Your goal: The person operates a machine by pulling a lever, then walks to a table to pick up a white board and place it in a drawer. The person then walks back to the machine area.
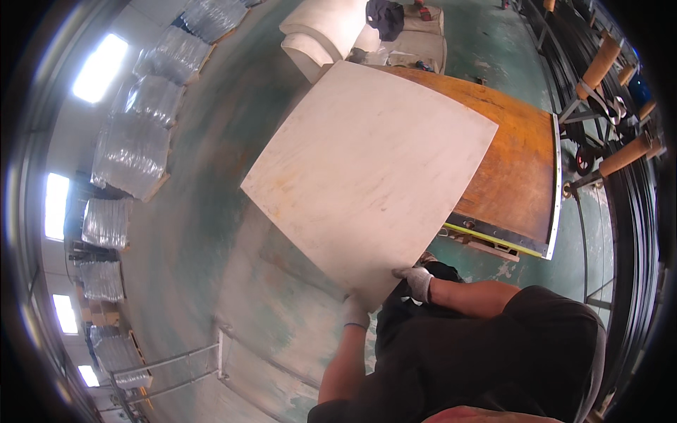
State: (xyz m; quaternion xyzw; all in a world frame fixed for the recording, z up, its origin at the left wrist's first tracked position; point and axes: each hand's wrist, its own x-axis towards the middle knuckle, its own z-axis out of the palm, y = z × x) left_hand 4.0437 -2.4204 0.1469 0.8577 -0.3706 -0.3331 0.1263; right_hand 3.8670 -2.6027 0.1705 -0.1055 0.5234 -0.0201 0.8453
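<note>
The worn green floor (211,176) shows pale scuffs and dusty, greyish patches. Along the left, bright rectangular windows (101,68) glare white in a pale wall (83,134), and below them stands a row of stacks wrapped in clear plastic film (130,151), some visibly on wooden pallets. A grey metal frame (220,352) occupies the lower left. Right of centre is an orange-brown, wooden-looking table (511,190); beyond it, brown cardboard-like tubes (599,65) jut out beside long black strips (638,225).

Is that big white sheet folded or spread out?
Spread out: the white sheet shows one broad face without folds, left hand and right hand at its near edges.
</note>
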